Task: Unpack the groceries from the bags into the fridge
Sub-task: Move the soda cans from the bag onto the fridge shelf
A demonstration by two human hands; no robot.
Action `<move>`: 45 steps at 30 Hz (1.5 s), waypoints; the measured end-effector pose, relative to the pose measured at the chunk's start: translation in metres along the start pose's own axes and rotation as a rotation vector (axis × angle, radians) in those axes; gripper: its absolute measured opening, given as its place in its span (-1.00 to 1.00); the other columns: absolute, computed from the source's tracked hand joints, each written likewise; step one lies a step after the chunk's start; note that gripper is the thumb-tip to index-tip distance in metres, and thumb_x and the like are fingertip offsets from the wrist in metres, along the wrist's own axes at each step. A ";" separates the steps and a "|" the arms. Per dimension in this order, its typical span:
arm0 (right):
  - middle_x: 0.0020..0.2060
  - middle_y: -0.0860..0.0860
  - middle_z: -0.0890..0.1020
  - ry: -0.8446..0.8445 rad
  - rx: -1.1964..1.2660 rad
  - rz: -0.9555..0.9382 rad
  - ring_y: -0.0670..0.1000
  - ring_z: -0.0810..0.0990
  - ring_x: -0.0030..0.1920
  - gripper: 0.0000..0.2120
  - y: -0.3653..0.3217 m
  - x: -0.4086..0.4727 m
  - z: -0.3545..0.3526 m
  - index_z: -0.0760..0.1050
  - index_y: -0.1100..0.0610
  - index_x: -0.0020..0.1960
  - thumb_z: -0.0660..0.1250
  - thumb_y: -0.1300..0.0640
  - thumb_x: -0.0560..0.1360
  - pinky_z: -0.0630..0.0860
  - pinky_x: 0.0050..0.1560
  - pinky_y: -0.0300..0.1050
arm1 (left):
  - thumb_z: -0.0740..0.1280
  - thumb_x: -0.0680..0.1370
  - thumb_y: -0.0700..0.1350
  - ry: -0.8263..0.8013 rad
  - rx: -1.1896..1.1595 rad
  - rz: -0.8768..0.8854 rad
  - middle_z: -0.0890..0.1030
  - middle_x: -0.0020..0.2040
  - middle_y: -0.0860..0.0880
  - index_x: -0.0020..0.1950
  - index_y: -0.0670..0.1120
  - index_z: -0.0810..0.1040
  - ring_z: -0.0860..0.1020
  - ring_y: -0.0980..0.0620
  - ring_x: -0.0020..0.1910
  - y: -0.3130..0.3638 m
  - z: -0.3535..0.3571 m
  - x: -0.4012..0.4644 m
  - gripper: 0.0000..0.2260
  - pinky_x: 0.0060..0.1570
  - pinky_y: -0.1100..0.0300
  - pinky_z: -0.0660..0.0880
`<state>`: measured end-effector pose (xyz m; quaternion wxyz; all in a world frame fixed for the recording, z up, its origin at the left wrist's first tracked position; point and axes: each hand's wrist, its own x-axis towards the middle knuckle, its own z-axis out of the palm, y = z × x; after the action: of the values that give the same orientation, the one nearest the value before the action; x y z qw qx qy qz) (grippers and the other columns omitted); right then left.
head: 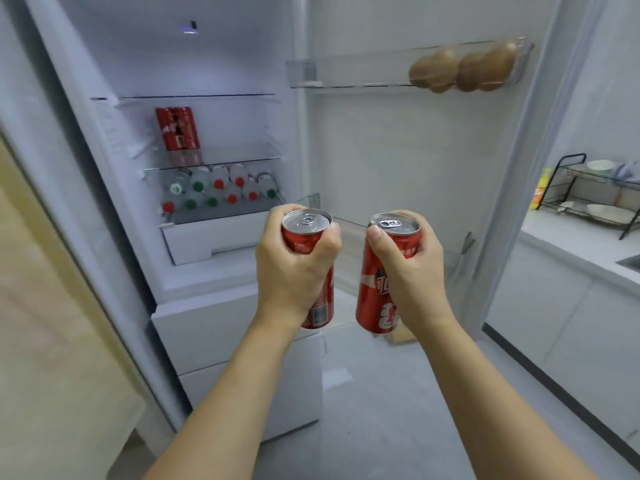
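I stand before the open fridge (207, 64). My left hand (294, 268) is wrapped around a tall red soda can (304, 226), held upright. My right hand (412, 271) grips a second red soda can (374, 289) beside it, a small gap between the two. Both cans hover in front of the fridge's lower edge and the door. Inside, red cans (177, 128) stand on the middle glass shelf. Below them, several small bottles (218, 190) with red and green caps lie in the drawer. No grocery bag is in view.
The fridge door (398, 150) stands open to the right; its top rack (346, 74) holds brown round produce (464, 67). A lower door rack (460, 251) sits behind my right hand. At far right a counter (571, 244) carries a black dish rack (595, 195) and an orange bottle (540, 192).
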<state>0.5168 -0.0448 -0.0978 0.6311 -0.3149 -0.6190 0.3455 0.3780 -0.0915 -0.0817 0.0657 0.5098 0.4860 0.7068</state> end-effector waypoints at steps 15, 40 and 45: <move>-0.15 -0.18 0.64 -0.177 0.141 0.028 -0.15 0.63 -0.12 -0.60 0.025 0.038 0.155 0.51 -0.05 0.03 0.41 -0.22 0.28 0.53 -0.14 -0.30 | 0.40 0.36 0.13 0.185 0.146 0.033 0.60 -0.19 0.22 -0.03 -0.04 0.51 0.58 0.21 -0.22 -0.061 -0.101 0.072 -0.68 -0.24 0.42 0.45; -0.04 -0.07 0.67 -0.277 0.221 0.104 -0.10 0.67 -0.07 -0.58 0.124 0.208 0.311 0.49 -0.03 0.14 0.46 -0.15 0.35 0.59 -0.08 -0.13 | 0.42 0.38 0.08 0.294 0.212 0.022 0.62 -0.18 0.20 -0.01 -0.01 0.52 0.61 0.17 -0.22 -0.196 -0.106 0.266 -0.73 -0.23 0.29 0.54; -0.09 -0.09 0.66 -0.253 0.229 0.121 0.00 0.69 -0.09 -0.50 0.136 0.246 0.355 0.49 -0.07 0.11 0.45 -0.27 0.27 0.65 -0.08 0.17 | 0.44 0.44 -0.01 0.286 0.186 0.036 0.62 -0.20 0.19 0.00 -0.01 0.50 0.61 0.19 -0.23 -0.226 -0.116 0.319 -0.79 -0.26 0.32 0.54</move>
<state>0.1543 0.2245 -0.0588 0.5581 -0.2317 -0.6298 0.4881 0.0458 0.1412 -0.0436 -0.0644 0.4165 0.5443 0.7254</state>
